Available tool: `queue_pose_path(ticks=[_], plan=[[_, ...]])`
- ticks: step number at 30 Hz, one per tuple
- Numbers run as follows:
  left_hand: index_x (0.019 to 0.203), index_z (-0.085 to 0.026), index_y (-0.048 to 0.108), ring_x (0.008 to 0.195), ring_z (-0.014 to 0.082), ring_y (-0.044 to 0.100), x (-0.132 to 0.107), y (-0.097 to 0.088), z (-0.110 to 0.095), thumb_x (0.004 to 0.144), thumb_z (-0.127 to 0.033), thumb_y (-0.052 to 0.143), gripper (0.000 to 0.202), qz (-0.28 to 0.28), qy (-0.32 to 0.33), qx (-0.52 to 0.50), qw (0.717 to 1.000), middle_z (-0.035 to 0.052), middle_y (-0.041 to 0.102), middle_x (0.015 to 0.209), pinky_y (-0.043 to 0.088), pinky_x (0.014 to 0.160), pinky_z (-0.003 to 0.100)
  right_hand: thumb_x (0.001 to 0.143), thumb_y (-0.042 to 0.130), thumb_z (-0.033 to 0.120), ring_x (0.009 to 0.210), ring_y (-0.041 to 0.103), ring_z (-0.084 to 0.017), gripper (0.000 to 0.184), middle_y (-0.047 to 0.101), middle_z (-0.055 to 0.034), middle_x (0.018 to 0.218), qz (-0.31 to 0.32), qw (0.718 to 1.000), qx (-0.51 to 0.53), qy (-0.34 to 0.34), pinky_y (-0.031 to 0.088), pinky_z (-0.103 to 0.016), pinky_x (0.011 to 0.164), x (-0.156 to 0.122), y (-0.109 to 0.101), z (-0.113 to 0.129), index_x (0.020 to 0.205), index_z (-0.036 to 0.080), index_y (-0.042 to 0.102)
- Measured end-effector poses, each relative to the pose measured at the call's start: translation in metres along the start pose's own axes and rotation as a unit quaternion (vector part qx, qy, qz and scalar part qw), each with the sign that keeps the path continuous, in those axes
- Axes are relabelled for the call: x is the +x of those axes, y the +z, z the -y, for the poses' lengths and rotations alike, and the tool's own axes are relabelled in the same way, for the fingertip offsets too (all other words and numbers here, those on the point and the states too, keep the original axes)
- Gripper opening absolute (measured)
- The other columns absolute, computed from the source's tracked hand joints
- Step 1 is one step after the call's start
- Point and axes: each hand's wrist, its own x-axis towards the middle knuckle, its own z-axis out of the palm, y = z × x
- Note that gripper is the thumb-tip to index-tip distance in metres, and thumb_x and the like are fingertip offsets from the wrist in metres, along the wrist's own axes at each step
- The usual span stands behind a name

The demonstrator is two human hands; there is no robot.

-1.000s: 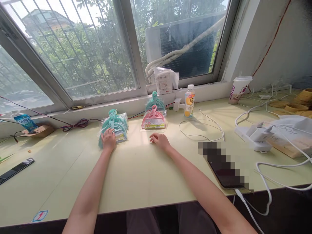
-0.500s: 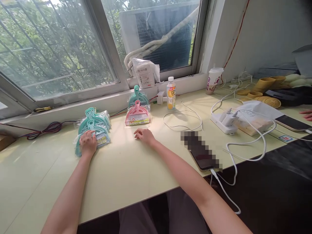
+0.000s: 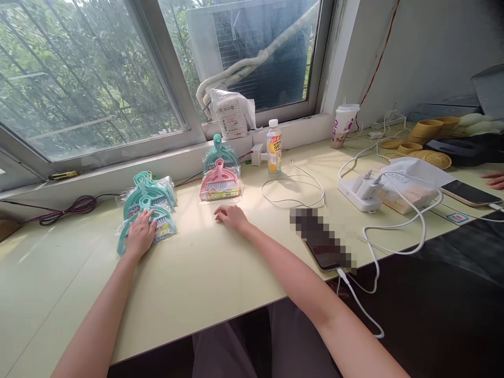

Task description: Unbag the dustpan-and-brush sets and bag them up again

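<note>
My left hand [image 3: 140, 231] lies over a teal dustpan-and-brush set [image 3: 163, 223] in clear wrapping, its fingers spread across the set's left part. Behind that set are several more wrapped teal dustpan sets [image 3: 144, 189], overlapping one another. On the bare tabletop rests my right hand [image 3: 231, 216], fingers loosely bent, with nothing in it. Just beyond it lies a wrapped pink dustpan-and-brush set [image 3: 220, 181] with white bristles and a printed label. A teal dustpan set [image 3: 219, 152] is partly hidden behind the pink one.
A drink bottle [image 3: 274, 147] and a looped white cable [image 3: 293, 202] are right of the pink set. A charging phone [image 3: 325, 247] lies near the table edge, beside a power strip [image 3: 358, 195]. Another person's hand [image 3: 494, 179] shows at far right. A paper cup [image 3: 344, 126] stands by the wall.
My left hand has flattened and spread its fingers over the teal set, which sits slightly lower left in view. My right hand stays in place. The camera view has shifted slightly.
</note>
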Motion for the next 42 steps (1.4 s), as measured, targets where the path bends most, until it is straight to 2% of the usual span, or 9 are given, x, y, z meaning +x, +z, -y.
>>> queue_pose_path(ticks=[5, 9, 17, 25, 28, 32, 36, 38, 42], plan=[[0.136, -0.022, 0.048, 0.142, 0.03, 0.03, -0.008, -0.011, 0.0, 0.093, -0.04, 0.034, 0.048, 0.005, 0.012, 0.002, 1.0, 0.0117, 0.04, 0.15, 0.021, 0.115, 0.056, 0.087, 0.046, 0.014, 0.088, 0.07, -0.012, 0.024, 0.075, 0.0033, 0.086, -0.007, 1.0, -0.009, -0.015, 0.047, -0.025, 0.082, 0.001, 0.001, -0.002, 0.094, 0.023, 0.067], [0.129, -0.021, 0.052, 0.136, 0.0305, 0.038, -0.011, -0.015, -0.01, 0.094, -0.04, 0.033, 0.045, -0.03, 0.013, 0.001, 0.999, 0.0121, 0.047, 0.144, 0.023, 0.114, 0.055, 0.087, 0.047, 0.015, 0.088, 0.07, -0.012, 0.023, 0.075, 0.0043, 0.086, -0.007, 1.0, -0.01, -0.015, 0.047, -0.024, 0.082, 0.002, 0.002, -0.004, 0.094, 0.024, 0.068], [0.12, -0.022, 0.057, 0.132, 0.0303, 0.04, -0.005, -0.017, -0.043, 0.095, -0.041, 0.034, 0.04, -0.12, 0.0, -0.017, 0.993, 0.0101, 0.049, 0.14, 0.015, 0.115, 0.058, 0.089, 0.045, 0.014, 0.082, 0.07, -0.011, 0.024, 0.075, 0.0041, 0.088, -0.005, 1.0, -0.008, -0.025, 0.048, -0.024, 0.08, 0.001, 0.003, -0.004, 0.095, 0.023, 0.066], [0.111, -0.024, 0.063, 0.131, 0.0287, 0.041, -0.015, -0.036, -0.07, 0.095, -0.041, 0.034, 0.037, -0.124, -0.004, -0.042, 0.991, 0.0074, 0.052, 0.138, 0.015, 0.115, 0.056, 0.089, 0.047, 0.015, 0.119, 0.051, -0.021, 0.027, 0.065, -0.0017, 0.117, -0.115, 0.986, -0.116, -0.032, 0.043, -0.035, 0.098, 0.008, -0.003, -0.018, 0.102, 0.026, 0.067], [0.112, -0.024, 0.063, 0.131, 0.029, 0.042, -0.03, -0.047, -0.063, 0.094, -0.041, 0.038, 0.035, -0.091, -0.028, -0.036, 0.995, 0.0077, 0.053, 0.137, 0.015, 0.114, 0.057, 0.086, 0.048, 0.014, 0.121, 0.047, -0.024, 0.027, 0.063, -0.0042, 0.12, -0.119, 0.985, -0.122, -0.003, 0.041, -0.04, 0.1, 0.01, -0.002, -0.024, 0.103, 0.024, 0.067], [0.119, -0.024, 0.059, 0.132, 0.0316, 0.041, -0.059, -0.064, -0.045, 0.092, -0.045, 0.041, 0.039, -0.031, -0.074, -0.041, 0.996, 0.0104, 0.049, 0.141, 0.015, 0.112, 0.061, 0.086, 0.047, 0.015, 0.12, 0.046, -0.025, 0.028, 0.062, -0.0051, 0.121, -0.099, 0.986, -0.137, -0.015, 0.039, -0.044, 0.1, 0.007, 0.002, -0.025, 0.104, 0.025, 0.066], [0.124, -0.029, 0.055, 0.138, 0.0295, 0.035, -0.094, -0.092, -0.039, 0.093, -0.047, 0.037, 0.04, -0.067, -0.029, -0.026, 0.997, 0.0066, 0.046, 0.144, 0.005, 0.114, 0.061, 0.086, 0.047, 0.015, 0.12, 0.047, -0.025, 0.028, 0.063, -0.0056, 0.12, -0.091, 0.985, -0.146, -0.017, 0.039, -0.044, 0.099, 0.005, 0.004, -0.023, 0.104, 0.026, 0.067], [0.131, -0.033, 0.048, 0.142, 0.0291, 0.028, -0.107, -0.105, -0.035, 0.089, -0.052, 0.046, 0.046, -0.088, 0.001, 0.005, 0.996, 0.0049, 0.041, 0.148, 0.001, 0.116, 0.058, 0.086, 0.046, 0.015, 0.119, 0.048, -0.025, 0.028, 0.063, -0.0051, 0.12, -0.088, 0.985, -0.148, -0.016, 0.038, -0.044, 0.099, 0.005, 0.003, -0.023, 0.102, 0.026, 0.067], [0.139, -0.033, 0.041, 0.145, 0.037, 0.015, -0.116, -0.107, -0.008, 0.071, -0.058, 0.068, 0.077, 0.013, 0.005, 0.018, 1.0, 0.0098, 0.027, 0.155, 0.007, 0.112, 0.065, 0.087, 0.046, 0.015, 0.122, 0.048, -0.025, 0.028, 0.062, -0.0043, 0.125, -0.082, 0.986, -0.147, -0.015, 0.037, -0.044, 0.1, 0.003, 0.001, -0.021, 0.102, 0.026, 0.067]])
